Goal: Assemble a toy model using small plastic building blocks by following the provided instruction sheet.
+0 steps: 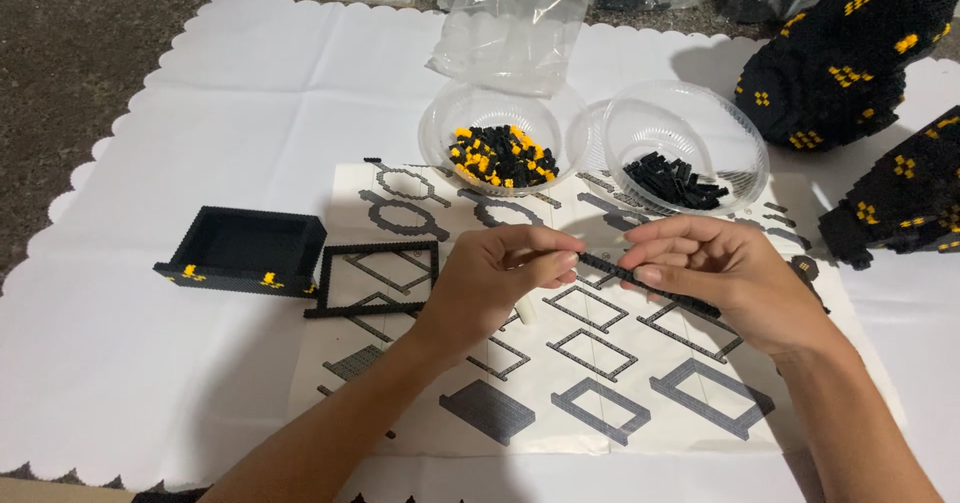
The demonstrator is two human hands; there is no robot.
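Note:
My left hand (500, 273) and my right hand (715, 273) meet over a printed instruction sheet (600, 363) and together pinch a thin black strip of tiny bricks (610, 268). The left hand also grips a small white stick-like tool (527, 313) that pokes out below its fingers. A flat black rectangular brick frame (372, 280) lies on the sheet just left of my left hand. Further left stands a black box-like brick build with yellow spots (245, 253).
Two clear plastic bowls stand behind the hands: one with black and yellow bricks (500, 155), one with black bricks (680, 178). Large black-and-yellow brick builds (850, 53) sit at the right. A clear plastic bag (510, 23) lies at the back on the white scalloped cloth (150, 363).

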